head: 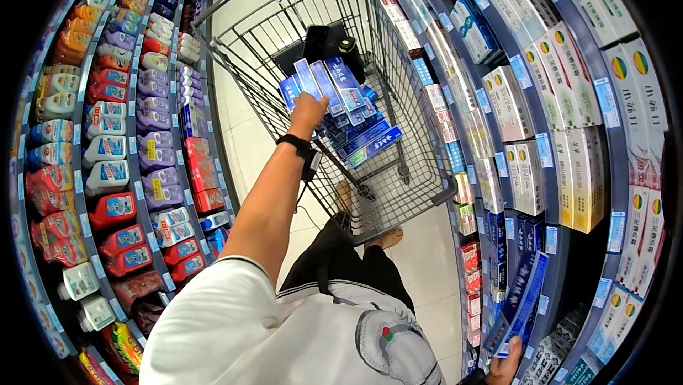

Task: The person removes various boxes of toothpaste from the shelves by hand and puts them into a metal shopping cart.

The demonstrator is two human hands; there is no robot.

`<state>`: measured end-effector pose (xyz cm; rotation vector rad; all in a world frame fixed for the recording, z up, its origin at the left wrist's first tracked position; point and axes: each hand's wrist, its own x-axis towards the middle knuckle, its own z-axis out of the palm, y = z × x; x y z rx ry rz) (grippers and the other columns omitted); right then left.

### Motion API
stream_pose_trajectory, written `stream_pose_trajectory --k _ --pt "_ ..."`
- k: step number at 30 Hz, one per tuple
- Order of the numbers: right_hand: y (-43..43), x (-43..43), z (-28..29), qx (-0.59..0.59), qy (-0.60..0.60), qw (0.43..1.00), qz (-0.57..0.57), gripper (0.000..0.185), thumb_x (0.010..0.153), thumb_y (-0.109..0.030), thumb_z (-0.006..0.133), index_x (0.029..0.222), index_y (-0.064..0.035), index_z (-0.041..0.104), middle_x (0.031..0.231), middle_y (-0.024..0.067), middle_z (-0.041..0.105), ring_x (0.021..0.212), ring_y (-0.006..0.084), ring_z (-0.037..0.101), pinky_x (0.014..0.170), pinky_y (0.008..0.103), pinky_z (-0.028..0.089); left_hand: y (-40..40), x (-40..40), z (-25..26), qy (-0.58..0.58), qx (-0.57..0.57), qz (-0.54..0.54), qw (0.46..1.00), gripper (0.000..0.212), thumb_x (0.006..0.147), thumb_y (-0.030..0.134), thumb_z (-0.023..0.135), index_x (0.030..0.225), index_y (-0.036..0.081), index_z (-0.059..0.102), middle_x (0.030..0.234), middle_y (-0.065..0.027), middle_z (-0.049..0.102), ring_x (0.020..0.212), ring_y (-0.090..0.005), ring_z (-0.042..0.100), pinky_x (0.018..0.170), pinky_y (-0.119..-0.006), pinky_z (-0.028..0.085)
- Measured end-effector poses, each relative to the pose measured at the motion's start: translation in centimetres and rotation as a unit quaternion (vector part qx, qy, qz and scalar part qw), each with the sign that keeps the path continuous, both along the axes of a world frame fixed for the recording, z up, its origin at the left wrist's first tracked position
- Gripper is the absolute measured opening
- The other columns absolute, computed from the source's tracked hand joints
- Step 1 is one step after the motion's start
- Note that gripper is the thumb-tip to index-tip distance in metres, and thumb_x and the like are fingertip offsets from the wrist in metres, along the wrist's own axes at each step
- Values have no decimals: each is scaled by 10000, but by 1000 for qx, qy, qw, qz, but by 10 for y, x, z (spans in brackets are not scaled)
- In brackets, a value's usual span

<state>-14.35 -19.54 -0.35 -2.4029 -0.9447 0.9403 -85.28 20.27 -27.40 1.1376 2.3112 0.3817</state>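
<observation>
My left hand reaches into a wire shopping cart. Its thumb and fingers close around the near end of a blue toothpaste box. More blue boxes lie beside it in a loose pile, and others rest lower down, towards me. At the lower right, my right hand grips a small stack of long blue boxes by its lower end, tilted up in front of the right-hand shelf. The palm side of the left grip is hidden.
A dark phone and a black bottle sit at the cart's far end. Shelves flank the aisle: detergent bottles at left, boxed toothpaste at right. My feet stand on the tiled floor near the cart.
</observation>
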Motion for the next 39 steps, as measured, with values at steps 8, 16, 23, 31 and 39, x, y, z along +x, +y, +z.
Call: stream_pose_trajectory --k 8,16,23,31,39 --pt "154 -221 -23 -9 441 897 14 557 913 -275 607 1340 70 511 1162 95 653 987 171 635 854 280 494 33 -11 -28 -43 -93 81 991 881 802 512 732 1294 -138 398 1196 -295 628 1081 -410 655 905 -447 534" --pt "213 -285 -98 -64 395 907 131 447 948 -249 593 1308 13 552 999 27 638 856 110 618 741 276 521 15 -38 -2 -168 -49 146 974 696 845 280 690 1244 -181 352 1059 -319 658 983 -450 678 700 -468 605" --pt "270 -365 -114 -97 472 866 131 300 957 -339 603 1033 -48 612 863 46 636 744 160 647 604 344 554 -11 -79 -39 36 -86 37 995 466 887 288 662 1180 -66 581 1164 -274 648 942 -460 675 785 -497 582" --pt "287 -402 -183 -140 504 850 61 379 954 -406 614 1044 -39 641 887 40 653 747 154 641 563 326 556 -17 -50 20 92 -79 -89 989 501 881 380 659 1168 -27 601 1188 -248 594 1078 -425 606 910 -507 519" --pt "304 -442 -262 -141 526 838 27 432 956 -406 637 1167 -29 615 997 48 663 882 161 643 738 332 565 -58 -21 47 -15 82 -144 986 481 926 353 647 1237 -9 582 1159 -219 608 1026 -386 621 852 -451 522"
